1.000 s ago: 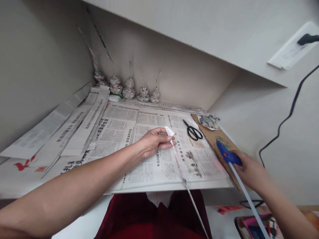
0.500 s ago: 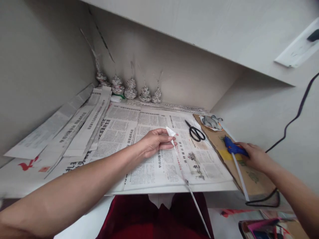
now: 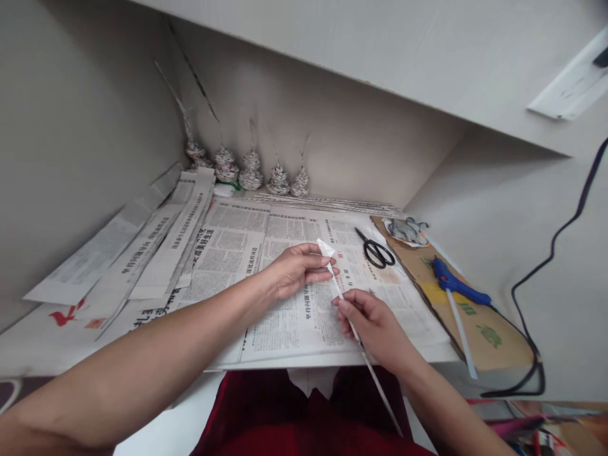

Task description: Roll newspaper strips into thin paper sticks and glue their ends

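Note:
A thin rolled paper stick (image 3: 377, 381) runs from the middle of the table down past its front edge toward my lap. My left hand (image 3: 304, 269) pinches its upper end, where a small white paper flap sticks out above the fingers. Lower on the same stick, my right hand (image 3: 370, 323) closes thumb and fingers around it. Both hands are just above the newspaper sheets (image 3: 280, 323) spread on the table. A blue glue gun (image 3: 458, 283) lies on a piece of cardboard (image 3: 475, 323) at the right, with a whitish strip beside it.
Black scissors (image 3: 375, 248) lie right of my hands. Long paper strips (image 3: 166, 244) are stacked at the left. Several woven paper gourd shapes (image 3: 251, 171) stand along the back wall beside thin paper sticks (image 3: 327, 204). A black cord (image 3: 546, 259) hangs at the right under a slanted overhang.
My right hand has let go of the glue gun, which now rests on the cardboard, and has moved left to grip the paper stick. My left hand keeps its pinch.

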Demonstrator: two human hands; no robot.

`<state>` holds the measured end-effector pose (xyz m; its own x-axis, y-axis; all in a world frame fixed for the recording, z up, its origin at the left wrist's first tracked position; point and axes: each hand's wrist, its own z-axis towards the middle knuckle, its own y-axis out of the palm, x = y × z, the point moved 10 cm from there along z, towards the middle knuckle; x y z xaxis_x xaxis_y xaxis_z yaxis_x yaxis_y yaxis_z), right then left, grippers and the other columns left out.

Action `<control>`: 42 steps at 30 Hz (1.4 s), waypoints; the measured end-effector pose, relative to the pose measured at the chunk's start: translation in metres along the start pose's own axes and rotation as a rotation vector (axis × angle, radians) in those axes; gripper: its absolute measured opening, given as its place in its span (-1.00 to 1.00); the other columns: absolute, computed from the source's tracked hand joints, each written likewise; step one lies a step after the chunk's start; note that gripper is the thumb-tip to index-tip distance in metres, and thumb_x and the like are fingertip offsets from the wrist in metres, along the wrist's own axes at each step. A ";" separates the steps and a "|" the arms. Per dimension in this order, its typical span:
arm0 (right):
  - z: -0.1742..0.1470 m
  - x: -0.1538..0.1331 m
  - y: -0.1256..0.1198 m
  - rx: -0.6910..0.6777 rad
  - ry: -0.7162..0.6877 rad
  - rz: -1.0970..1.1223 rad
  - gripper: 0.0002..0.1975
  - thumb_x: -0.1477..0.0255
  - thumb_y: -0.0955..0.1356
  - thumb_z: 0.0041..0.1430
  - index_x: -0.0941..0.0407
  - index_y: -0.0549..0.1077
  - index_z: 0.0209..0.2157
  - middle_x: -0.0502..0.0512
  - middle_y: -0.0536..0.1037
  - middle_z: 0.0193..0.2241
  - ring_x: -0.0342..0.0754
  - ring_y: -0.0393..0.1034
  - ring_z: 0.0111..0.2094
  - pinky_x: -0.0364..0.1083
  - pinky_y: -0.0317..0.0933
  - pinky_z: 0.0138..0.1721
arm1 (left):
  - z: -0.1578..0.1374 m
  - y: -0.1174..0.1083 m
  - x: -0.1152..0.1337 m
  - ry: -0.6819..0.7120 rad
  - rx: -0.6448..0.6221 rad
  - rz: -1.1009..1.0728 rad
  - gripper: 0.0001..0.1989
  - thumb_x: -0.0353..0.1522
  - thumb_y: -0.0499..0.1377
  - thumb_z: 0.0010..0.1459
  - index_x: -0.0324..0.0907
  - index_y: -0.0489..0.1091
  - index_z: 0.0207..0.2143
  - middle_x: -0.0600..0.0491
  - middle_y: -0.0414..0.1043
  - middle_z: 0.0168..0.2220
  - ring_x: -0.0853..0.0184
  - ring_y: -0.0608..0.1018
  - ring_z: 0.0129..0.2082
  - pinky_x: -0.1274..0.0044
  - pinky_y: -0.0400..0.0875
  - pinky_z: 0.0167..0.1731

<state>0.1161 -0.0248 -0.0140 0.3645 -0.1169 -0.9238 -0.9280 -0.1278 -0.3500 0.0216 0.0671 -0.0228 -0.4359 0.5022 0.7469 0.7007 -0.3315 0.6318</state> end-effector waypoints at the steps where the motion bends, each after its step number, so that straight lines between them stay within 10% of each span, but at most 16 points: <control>1: 0.002 0.006 0.001 0.016 0.032 0.083 -0.72 0.19 0.28 0.16 0.14 0.38 -0.32 -0.05 0.35 -0.53 -0.22 0.22 -0.59 -0.18 0.19 -0.53 | 0.000 0.000 0.001 0.001 0.003 -0.004 -0.82 -0.60 0.24 -0.02 -0.32 0.36 -0.31 -0.12 0.51 -0.30 0.18 0.60 -0.27 0.52 0.54 -0.29; 11: -0.004 0.024 0.014 -0.175 0.247 0.668 -0.75 0.24 0.34 0.13 0.15 0.39 -0.32 -0.12 0.14 -0.58 -0.34 -0.11 -0.67 -0.27 -0.29 -0.69 | -0.002 0.008 0.003 -0.005 -0.113 -0.001 -0.83 -0.54 0.26 0.00 -0.35 0.41 -0.29 -0.15 0.50 -0.26 0.26 0.59 -0.23 0.59 0.52 -0.25; 23: -0.003 0.024 0.006 -0.056 0.172 0.452 -0.72 0.17 0.31 0.13 0.12 0.39 -0.31 -0.13 0.20 -0.58 -0.34 -0.10 -0.70 -0.29 -0.25 -0.74 | -0.003 0.009 0.002 -0.016 -0.083 -0.032 -0.84 -0.59 0.23 0.00 -0.37 0.40 -0.30 -0.15 0.51 -0.27 0.27 0.58 -0.23 0.59 0.52 -0.23; 35: -0.005 0.025 0.019 -0.217 0.265 0.601 -0.72 0.15 0.30 0.13 0.09 0.34 -0.33 -0.15 0.11 -0.61 -0.31 -0.10 -0.71 -0.30 -0.23 -0.77 | -0.003 0.005 0.003 0.003 -0.035 -0.031 -0.89 -0.61 0.22 0.01 -0.37 0.43 -0.35 -0.12 0.52 -0.32 0.33 0.59 -0.28 0.62 0.51 -0.25; 42: 0.000 0.011 -0.010 0.069 0.032 0.029 -0.70 0.15 0.27 0.16 0.10 0.40 -0.34 -0.07 0.25 -0.61 -0.25 0.12 -0.67 -0.25 0.03 -0.71 | -0.001 0.004 0.005 0.018 -0.026 -0.047 -0.91 -0.61 0.21 0.01 -0.39 0.43 -0.37 -0.11 0.52 -0.35 0.33 0.59 -0.30 0.65 0.51 -0.27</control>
<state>0.1294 -0.0244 -0.0203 0.3384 -0.1513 -0.9288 -0.9410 -0.0554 -0.3338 0.0216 0.0677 -0.0169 -0.4779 0.5035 0.7198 0.6647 -0.3285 0.6711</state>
